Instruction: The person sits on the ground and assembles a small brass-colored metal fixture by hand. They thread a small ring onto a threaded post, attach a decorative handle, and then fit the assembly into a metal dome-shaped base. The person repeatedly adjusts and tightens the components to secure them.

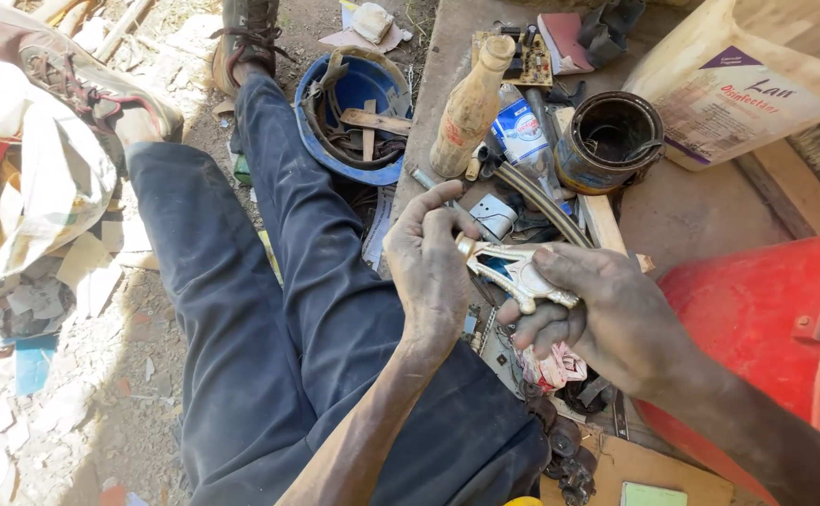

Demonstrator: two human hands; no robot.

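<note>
Two hands: both on one pale metal bracket point(519, 272), held over the lap near the middle of the view.
Left hand point(428, 267): at 9 o'clock of the bracket, fingers curled over its brass-coloured tip, gripping it.
Right hand point(606, 314): at 4 o'clock of the bracket, thumb on top and fingers clenched beneath its rounded end (a crumpled pink-and-white scrap point(552, 367) shows just under these fingers).
Bracket: one piece, flat and forked, lying roughly level between the hands, clear of the clutter below.
Legs: two, in dark blue trousers point(269, 309), stretched toward 11 o'clock; two worn shoes point(73, 80) at their far ends.
Blue hard hat point(354, 117): one, upturned at 12 o'clock of the left hand, with straps and a strip of wood inside.
Bottle point(471, 108): one, dusty brown, standing at 12 o'clock of the bracket.
Tin can point(608, 141): one, open and blackened inside, at 1 o'clock of the bracket, just beside the bottle's cluttered neighbours.
Red tub point(766, 337): one, large, at 3 o'clock of the right hand.
White sack point(756, 80): one, at 2 o'clock, behind the can.
Ground: dirt strewn with paper scraps at 8 o'clock.
</note>
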